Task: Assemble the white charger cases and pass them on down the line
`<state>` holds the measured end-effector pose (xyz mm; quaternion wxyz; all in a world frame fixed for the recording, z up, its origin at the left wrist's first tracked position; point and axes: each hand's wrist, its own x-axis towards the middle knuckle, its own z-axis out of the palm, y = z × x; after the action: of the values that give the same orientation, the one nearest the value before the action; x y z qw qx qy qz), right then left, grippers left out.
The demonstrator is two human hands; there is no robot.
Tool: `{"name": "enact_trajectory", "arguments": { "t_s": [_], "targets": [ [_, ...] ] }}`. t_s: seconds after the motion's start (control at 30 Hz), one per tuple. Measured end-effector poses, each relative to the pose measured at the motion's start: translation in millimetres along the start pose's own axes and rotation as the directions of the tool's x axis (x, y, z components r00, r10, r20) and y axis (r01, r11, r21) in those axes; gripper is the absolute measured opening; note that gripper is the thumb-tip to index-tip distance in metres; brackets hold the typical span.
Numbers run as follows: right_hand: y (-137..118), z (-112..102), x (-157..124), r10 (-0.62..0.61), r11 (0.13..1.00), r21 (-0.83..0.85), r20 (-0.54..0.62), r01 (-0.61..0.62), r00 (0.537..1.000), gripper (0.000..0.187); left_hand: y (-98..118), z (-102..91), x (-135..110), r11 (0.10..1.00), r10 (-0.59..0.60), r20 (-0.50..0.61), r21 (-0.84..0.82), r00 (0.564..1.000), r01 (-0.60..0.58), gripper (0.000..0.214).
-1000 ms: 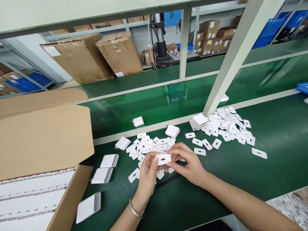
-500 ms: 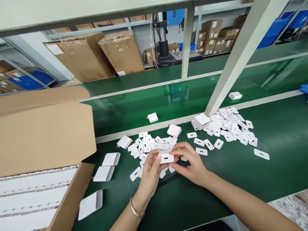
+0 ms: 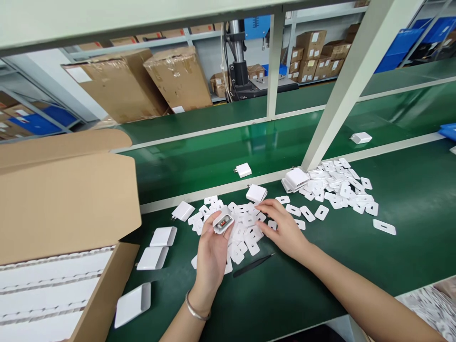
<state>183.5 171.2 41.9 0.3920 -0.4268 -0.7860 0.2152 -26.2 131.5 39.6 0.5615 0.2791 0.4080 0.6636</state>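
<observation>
My left hand point(image 3: 210, 256) is closed around a white charger point(image 3: 228, 212), its end facing up and uncovered so the inside shows with a bit of red. Over the heap of loose white face plates point(image 3: 245, 221), my right hand point(image 3: 283, 230) has thumb and fingers apart. A plate lies close to those fingertips, and I see no clear grip on it. Black tweezers point(image 3: 253, 265) rest on the green bench just in front of the heap. Another charger point(image 3: 256, 193) stands behind the plates.
Left is an open cardboard box point(image 3: 103, 289) with white rows inside. Several white chargers point(image 3: 153, 257) lie beside it. A second plate pile point(image 3: 335, 185) sits by the slanted post point(image 3: 356, 85). Two chargers ride the green belt point(image 3: 199, 175) behind a pale rail.
My hands have parted; the charger went left and tilted in my left hand. Its slotted plate no longer covers the end. The tweezers are uncovered. Chargers on the belt have shifted right.
</observation>
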Motion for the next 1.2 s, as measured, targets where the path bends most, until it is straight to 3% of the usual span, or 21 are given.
{"name": "enact_trajectory", "arguments": {
  "t_s": [0.07, 0.13, 0.2, 0.4, 0.57, 0.7, 0.77, 0.83, 0.9, 0.97, 1.07, 1.2],
  "targets": [
    [12, -6, 5, 0.069, 0.972, -0.227, 0.029, -0.061, 0.997, 0.032, 4, -0.8, 1, 0.999, 0.041, -0.036, -0.004, 0.999, -0.041, 0.029],
    [25, -11, 8, 0.181, 0.875, -0.464, 0.050, -0.138, 0.982, 0.043, 7, 0.3, 0, 0.999, 0.041, -0.050, -0.031, 0.998, -0.043, 0.029],
    [35, -14, 10, 0.281, 0.779, -0.598, 0.062, -0.190, 0.958, 0.051, 8, 1.5, -1, 0.999, 0.001, -0.050, -0.050, 0.999, -0.004, 0.030],
    [44, -23, 14, 0.347, 0.780, -0.584, 0.104, -0.225, 0.932, 0.035, 1, -3.8, -4, 0.997, -0.070, 0.027, -0.018, 0.997, 0.070, 0.033],
    [38, -29, 18, 0.361, 0.832, -0.491, 0.127, -0.257, 0.924, 0.018, -1, -5.4, -6, 0.995, -0.096, 0.079, -0.029, 0.992, 0.099, 0.041],
    [26, -29, 16, 0.368, 0.855, -0.436, 0.126, -0.281, 0.921, 0.015, 1, -3.7, -6, 0.983, -0.169, 0.118, -0.059, 0.979, 0.177, 0.048],
    [20, -27, 15, 0.370, 0.895, -0.307, 0.109, -0.323, 0.923, 0.015, 1, -3.3, -6, 0.975, -0.202, 0.148, -0.066, 0.968, 0.213, 0.050],
    [14, -24, 13, 0.370, 0.928, -0.008, 0.104, -0.372, 0.923, 0.021, -1, -2.8, -5, 0.972, -0.220, 0.157, -0.050, 0.963, 0.230, 0.051],
    [9, -21, 13, 0.371, 0.855, 0.327, 0.157, -0.403, 0.915, 0.031, -3, -2.2, -5, 0.976, -0.217, 0.136, -0.006, 0.967, 0.219, 0.052],
    [5, -17, 15, 0.365, 0.742, 0.514, 0.230, -0.431, 0.902, 0.039, -4, -1.8, -6, 0.978, -0.205, 0.114, 0.057, 0.972, 0.199, 0.056],
    [1, -14, 16, 0.348, 0.682, 0.601, 0.236, -0.418, 0.907, 0.034, -5, -1.6, -8, 0.971, -0.205, 0.122, 0.154, 0.971, 0.185, 0.060],
    [-2, -10, 11, 0.307, 0.739, 0.576, 0.172, -0.349, 0.936, 0.030, -6, -0.7, -10, 0.960, -0.210, 0.134, 0.218, 0.968, 0.178, 0.053]
  ]
}}
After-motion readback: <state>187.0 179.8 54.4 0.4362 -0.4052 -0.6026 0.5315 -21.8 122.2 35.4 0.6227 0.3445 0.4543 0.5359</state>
